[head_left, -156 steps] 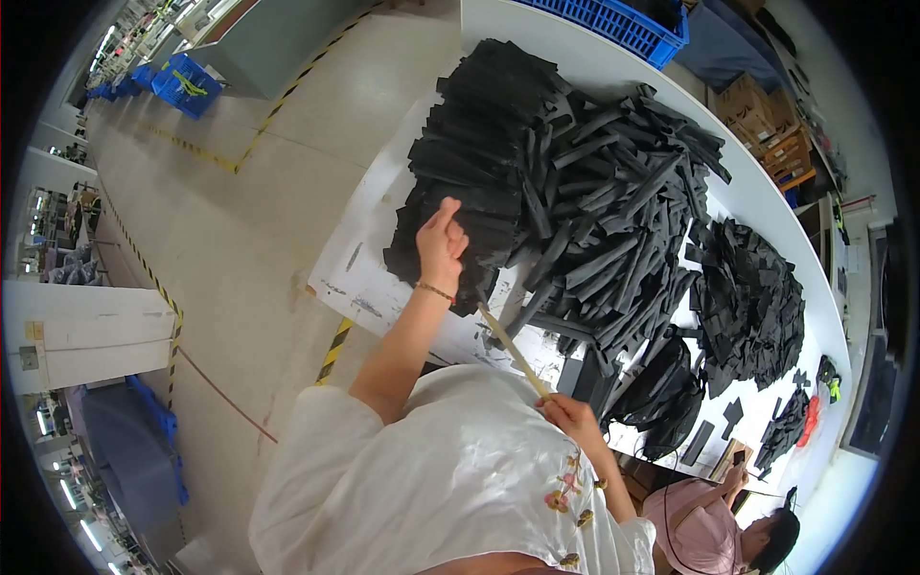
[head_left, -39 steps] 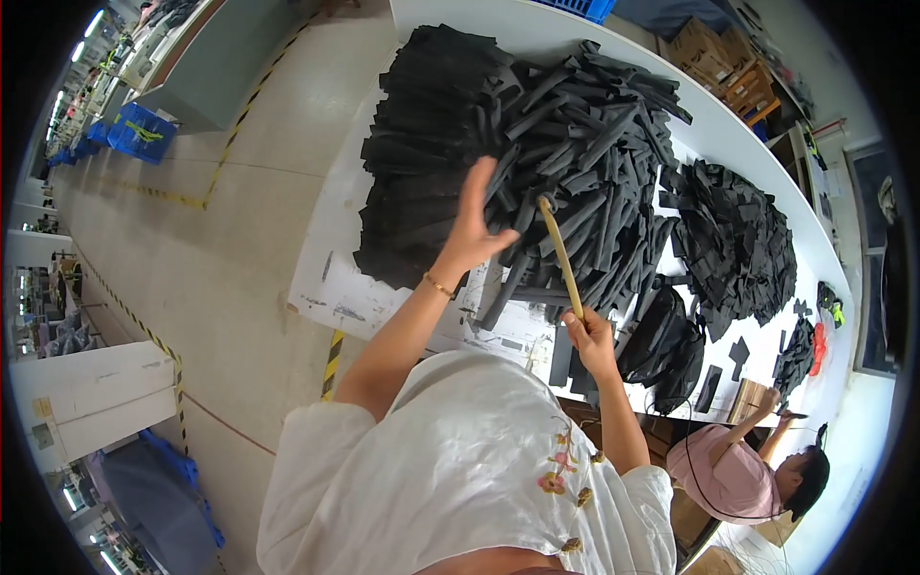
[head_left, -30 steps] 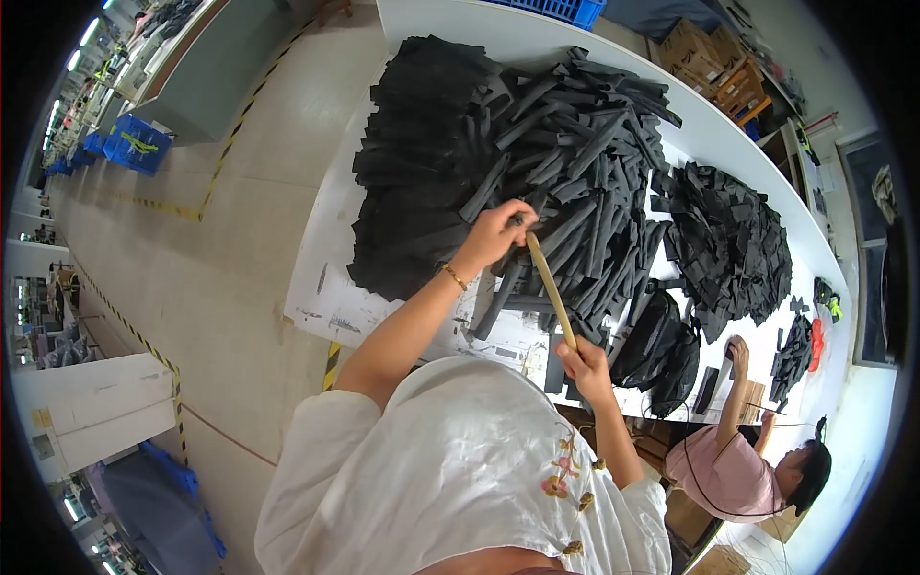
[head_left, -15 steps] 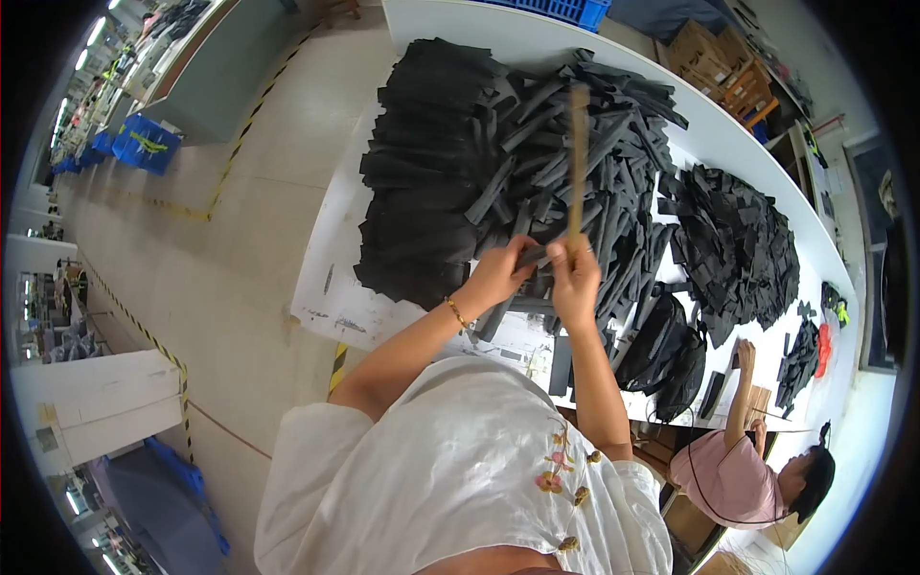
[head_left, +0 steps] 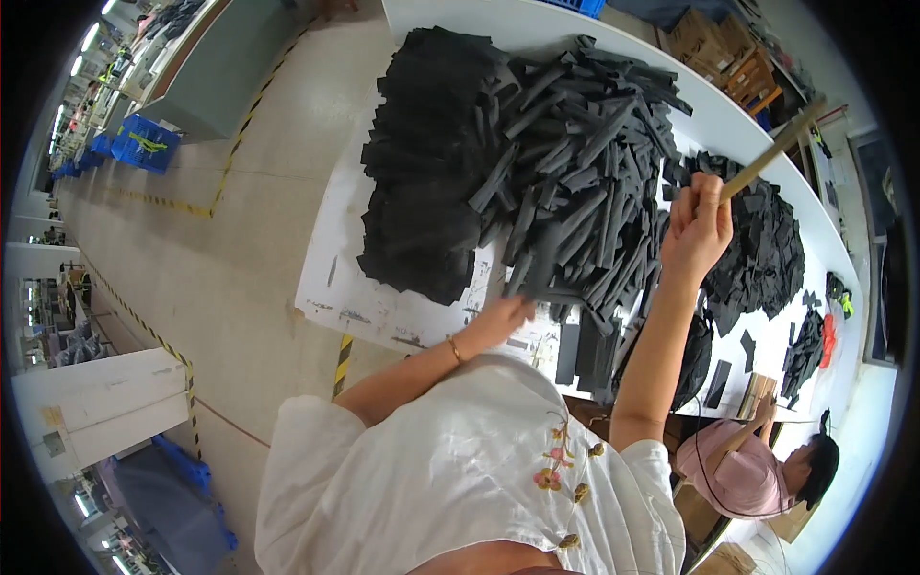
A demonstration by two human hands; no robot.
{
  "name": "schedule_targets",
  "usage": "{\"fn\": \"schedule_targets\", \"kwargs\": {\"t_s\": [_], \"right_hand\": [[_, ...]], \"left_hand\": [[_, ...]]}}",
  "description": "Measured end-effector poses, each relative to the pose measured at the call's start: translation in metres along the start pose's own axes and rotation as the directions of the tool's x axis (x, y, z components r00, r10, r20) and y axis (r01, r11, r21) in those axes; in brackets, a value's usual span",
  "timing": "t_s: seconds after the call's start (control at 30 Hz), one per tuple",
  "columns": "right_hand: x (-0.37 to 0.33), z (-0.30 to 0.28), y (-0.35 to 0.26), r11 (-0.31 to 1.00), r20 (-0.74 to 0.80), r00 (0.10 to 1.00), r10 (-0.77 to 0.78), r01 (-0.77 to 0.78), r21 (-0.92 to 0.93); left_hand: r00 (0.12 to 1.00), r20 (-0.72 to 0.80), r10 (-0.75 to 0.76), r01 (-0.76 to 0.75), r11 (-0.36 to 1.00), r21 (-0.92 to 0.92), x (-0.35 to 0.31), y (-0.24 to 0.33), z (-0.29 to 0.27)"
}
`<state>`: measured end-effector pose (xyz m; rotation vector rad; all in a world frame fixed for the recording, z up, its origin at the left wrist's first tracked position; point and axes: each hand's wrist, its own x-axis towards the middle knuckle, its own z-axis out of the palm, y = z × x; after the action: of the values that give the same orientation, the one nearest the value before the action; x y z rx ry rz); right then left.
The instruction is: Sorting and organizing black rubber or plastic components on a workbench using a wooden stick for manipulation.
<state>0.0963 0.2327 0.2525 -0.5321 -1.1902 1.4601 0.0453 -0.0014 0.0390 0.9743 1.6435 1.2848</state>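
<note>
My right hand (head_left: 697, 230) is raised over the right side of the heap, closed around one end of a thin wooden stick (head_left: 774, 149). The stick points up and away to the right. Low at the table's near edge is my left hand (head_left: 502, 324), its fingers smeared by motion. A blurred black strip (head_left: 548, 264) shows just beyond its fingertips; whether the hand holds it I cannot make out. Ahead lies a loose heap of black fabric-like tube strips (head_left: 594, 163). To its left, flatter black pieces (head_left: 422, 182) are laid in an overlapping row.
The white table (head_left: 331, 259) has a raised rim at the back. Another black pile (head_left: 762, 244) and a black bag (head_left: 692, 369) are on the right. A co-worker in a pink top (head_left: 733, 465) sits at the right end. Blue crates (head_left: 146, 144) stand on the floor far left.
My hands have come apart. The right one has swung up and right with the stick, which has tilted from upright to slanting right. My left hand has dropped slightly nearer.
</note>
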Motion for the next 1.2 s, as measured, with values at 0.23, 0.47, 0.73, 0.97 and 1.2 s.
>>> {"fn": "schedule_targets", "kwargs": {"t_s": [0.23,0.47,0.73,0.97,1.2], "right_hand": [[-0.111,-0.039,0.081,0.792,0.159,0.896,0.415,-0.270,-0.548],[-0.101,-0.006,0.103,0.883,-0.029,0.976,0.216,-0.208,-0.422],[0.065,-0.047,0.081,0.903,-0.126,0.992,-0.020,-0.036,-0.428],[0.012,-0.075,0.112,0.569,0.298,0.937,0.184,0.146,-0.810],[-0.055,-0.102,0.092,0.466,0.478,0.624,0.618,0.199,-0.862]], "left_hand": [[0.982,-0.025,0.189,-0.180,0.962,0.205,0.023,0.031,-0.012],[0.995,-0.032,-0.094,0.088,0.984,-0.152,0.028,0.055,0.000],[0.886,-0.374,0.275,-0.160,0.937,0.309,0.026,-0.007,-0.055],[0.906,-0.381,0.184,0.158,0.689,0.708,0.082,-0.050,-0.145],[0.960,-0.260,0.103,0.040,0.870,0.491,0.086,-0.036,-0.166]]}}
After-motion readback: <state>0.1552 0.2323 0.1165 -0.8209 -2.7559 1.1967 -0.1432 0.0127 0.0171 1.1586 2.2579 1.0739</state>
